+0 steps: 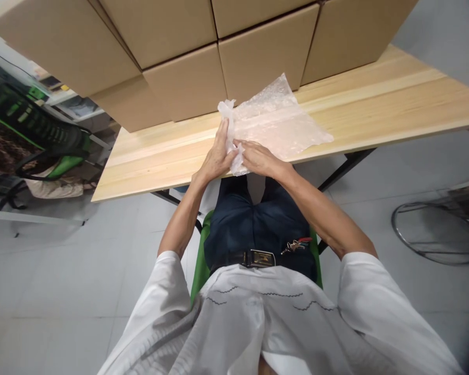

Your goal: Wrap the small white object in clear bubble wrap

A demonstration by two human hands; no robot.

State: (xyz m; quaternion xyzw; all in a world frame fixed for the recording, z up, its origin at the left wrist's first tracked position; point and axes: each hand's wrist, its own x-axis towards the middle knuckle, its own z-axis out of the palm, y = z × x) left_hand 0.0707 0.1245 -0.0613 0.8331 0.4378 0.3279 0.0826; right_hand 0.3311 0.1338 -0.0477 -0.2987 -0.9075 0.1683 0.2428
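Observation:
A translucent, crinkled plastic sheet lies on the wooden table, its left edge bunched up in a whitish fold. At that fold is my left hand, thumb and fingers closed round the gathered plastic. My right hand touches the same fold from the right, its fingers bent together over the plastic; their tips are partly hidden. Both hands are close together near the table's front edge.
Large cardboard boxes stand stacked along the back of the table. A green and black chair is at the far left, beside part of another person. A round metal frame rests on the floor at right.

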